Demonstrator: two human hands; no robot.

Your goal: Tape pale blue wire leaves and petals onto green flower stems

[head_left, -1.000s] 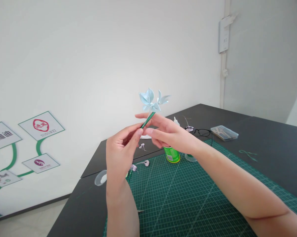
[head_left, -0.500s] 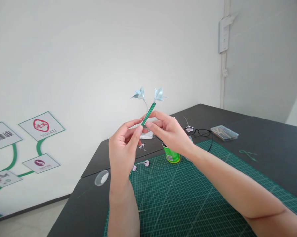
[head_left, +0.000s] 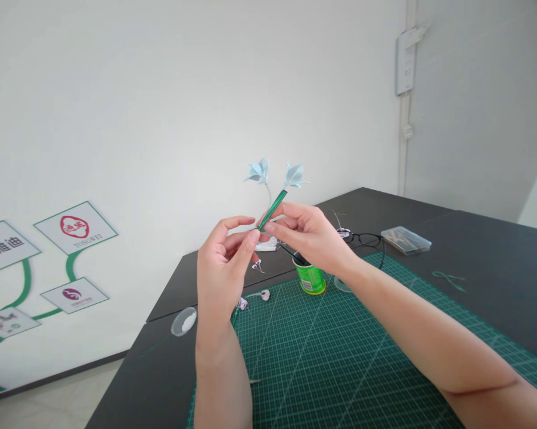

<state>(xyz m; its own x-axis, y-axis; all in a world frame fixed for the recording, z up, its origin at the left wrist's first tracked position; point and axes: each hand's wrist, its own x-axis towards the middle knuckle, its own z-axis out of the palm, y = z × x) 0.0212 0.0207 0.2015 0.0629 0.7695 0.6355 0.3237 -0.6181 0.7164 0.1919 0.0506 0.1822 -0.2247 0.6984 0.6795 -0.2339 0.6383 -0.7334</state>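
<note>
Raised over the table's far part, my left hand (head_left: 223,262) pinches the lower end of a shiny green ribbon-like strip (head_left: 275,207) between thumb and fingers. My right hand (head_left: 308,232) is closed on the same strip, its thumb and fingertips close to the left thumb. The strip slants up to the right and ends squarely. Two pale blue artificial flowers stand above my hands: the left flower (head_left: 258,171) on a thin curved stem, the right flower (head_left: 295,175) just past the strip's top end. My fingers hide the lower stems.
A green cutting mat (head_left: 340,351) covers much of the black table (head_left: 492,256). Behind my right wrist stand a green tub (head_left: 310,279) and black-framed glasses (head_left: 370,240). A clear box (head_left: 406,239) lies farther right. At left is a small clear dish (head_left: 184,322) with white contents.
Both flowers and the strip's top have shifted slightly right, and the blossoms have turned a little. The right hand has moved slightly right and down; the left stays nearly in place.
</note>
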